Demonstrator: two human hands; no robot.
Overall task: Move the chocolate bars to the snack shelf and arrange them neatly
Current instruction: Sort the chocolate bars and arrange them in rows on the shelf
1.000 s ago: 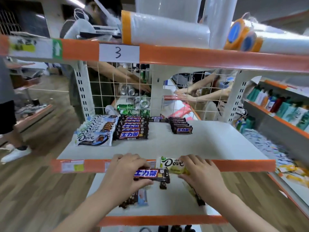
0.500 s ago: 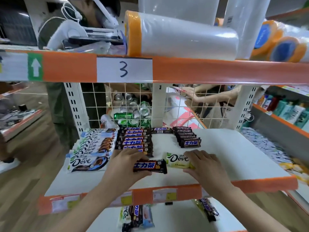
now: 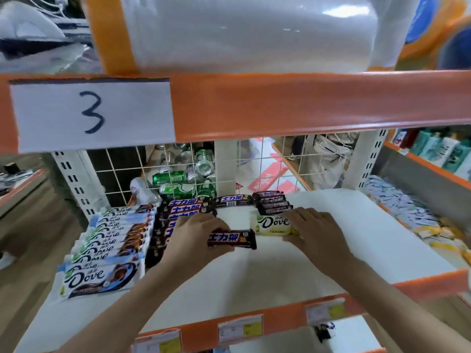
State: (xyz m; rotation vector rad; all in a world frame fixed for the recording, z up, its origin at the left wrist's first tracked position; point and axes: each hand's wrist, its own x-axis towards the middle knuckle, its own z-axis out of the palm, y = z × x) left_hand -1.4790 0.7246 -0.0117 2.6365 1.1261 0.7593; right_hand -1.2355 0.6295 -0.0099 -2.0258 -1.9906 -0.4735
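My left hand (image 3: 196,238) grips a dark Snickers bar (image 3: 233,239) just above the white snack shelf (image 3: 331,225), beside a stack of the same bars (image 3: 183,208). My right hand (image 3: 314,230) holds a pale green-and-white Dove bar (image 3: 274,224) in front of a short stack of dark bars (image 3: 272,201). A row of blue-and-white Dove bars (image 3: 109,243) lies at the shelf's left. One more Snickers bar (image 3: 233,200) lies at the back by the wire grid.
The orange shelf edge (image 3: 280,105) with a paper label "3" hangs close overhead, with plastic rolls (image 3: 242,31) on top. Green cans (image 3: 183,179) lie behind the wire grid. A lower shelf (image 3: 356,335) with a dark bar sits below. Bottles (image 3: 438,151) stand on a rack at right.
Both hands rose from the lower shelf onto the snack shelf and moved deeper, carrying the Snickers bar and the Dove bar. The view moved closer.
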